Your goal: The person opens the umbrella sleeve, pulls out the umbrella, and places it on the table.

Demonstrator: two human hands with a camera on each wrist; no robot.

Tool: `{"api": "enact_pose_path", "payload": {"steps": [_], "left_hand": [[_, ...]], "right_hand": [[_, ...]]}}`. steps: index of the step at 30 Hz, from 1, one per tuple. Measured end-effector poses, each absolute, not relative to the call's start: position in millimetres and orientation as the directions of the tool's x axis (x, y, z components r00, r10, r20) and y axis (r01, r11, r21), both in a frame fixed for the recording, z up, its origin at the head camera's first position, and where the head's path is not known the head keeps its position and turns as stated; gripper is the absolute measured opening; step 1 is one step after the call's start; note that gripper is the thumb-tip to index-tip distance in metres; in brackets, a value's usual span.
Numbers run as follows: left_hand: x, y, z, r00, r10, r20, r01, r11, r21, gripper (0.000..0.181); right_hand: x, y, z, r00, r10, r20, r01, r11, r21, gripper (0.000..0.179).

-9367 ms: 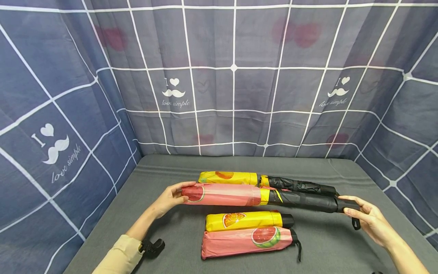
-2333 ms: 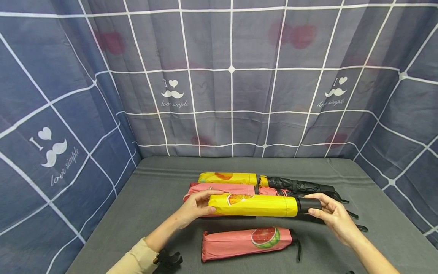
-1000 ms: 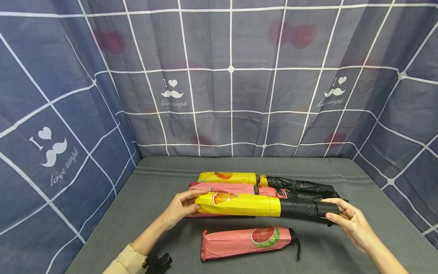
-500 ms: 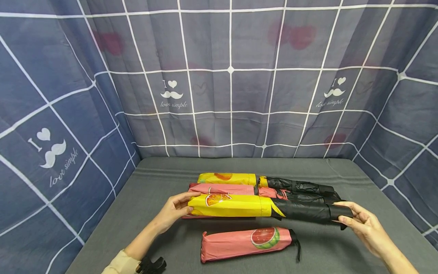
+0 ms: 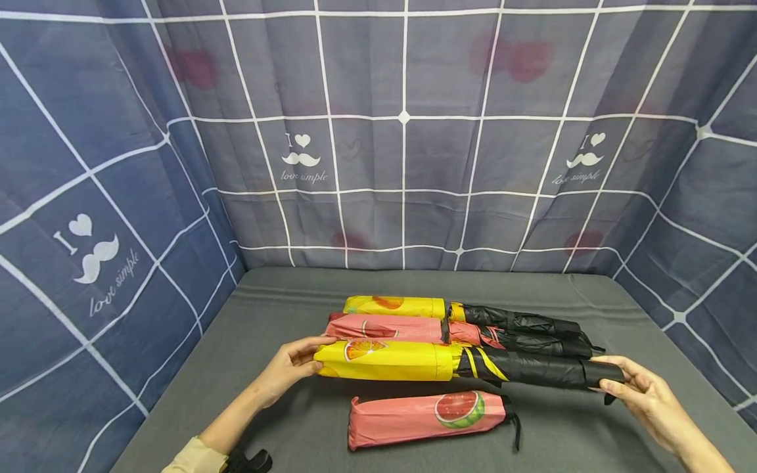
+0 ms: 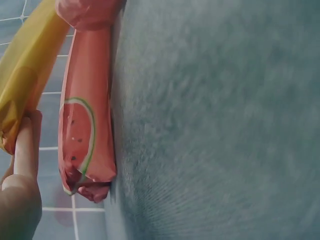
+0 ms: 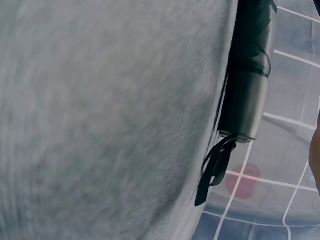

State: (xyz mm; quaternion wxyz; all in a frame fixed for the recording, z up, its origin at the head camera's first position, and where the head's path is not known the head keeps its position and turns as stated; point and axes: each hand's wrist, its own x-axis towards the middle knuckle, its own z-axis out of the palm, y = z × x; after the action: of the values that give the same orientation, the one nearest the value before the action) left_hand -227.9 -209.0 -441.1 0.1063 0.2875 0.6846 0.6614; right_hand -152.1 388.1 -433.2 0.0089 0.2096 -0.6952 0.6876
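In the head view, my left hand pinches the closed end of a yellow umbrella sleeve printed with an orange slice. My right hand grips the handle of the folded umbrella, whose black length and yellow-striped part show outside the sleeve's mouth. Both are held above the table, stretched between the hands. The left wrist view shows the same yellow sleeve at my left fingers, beside a pink watermelon sleeve. Only a sliver of my right hand appears in the right wrist view.
Behind lie a pink sleeve with a black folded umbrella, and a yellow sleeve with another umbrella. Nearer lies a pink sleeved umbrella with a wrist strap. A checked curtain surrounds the grey table.
The pink sleeve and its umbrella, held earlier, now lie on the table. The yellow sleeved umbrella was picked up; my hands have moved apart, drawing the black umbrella out of its sleeve.
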Motion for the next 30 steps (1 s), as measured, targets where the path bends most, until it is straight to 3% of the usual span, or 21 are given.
{"api": "enact_pose_path", "payload": {"steps": [22,30], "left_hand": [[-224.5,-211.1,-453.8,-0.794,0.566,0.22,0.25,-0.025,0.968,0.044],[-220.2,-210.8,-461.1,-0.8,0.57,0.188,0.241,0.017,0.97,0.045]], "right_hand": [[-155.1,413.2,-452.3,-0.924,-0.327,0.199,-0.24,0.089,-0.967,0.037],[-154.8,412.7,-454.4,-0.956,-0.268,0.119,-0.192,0.266,-0.945,0.036]]}}
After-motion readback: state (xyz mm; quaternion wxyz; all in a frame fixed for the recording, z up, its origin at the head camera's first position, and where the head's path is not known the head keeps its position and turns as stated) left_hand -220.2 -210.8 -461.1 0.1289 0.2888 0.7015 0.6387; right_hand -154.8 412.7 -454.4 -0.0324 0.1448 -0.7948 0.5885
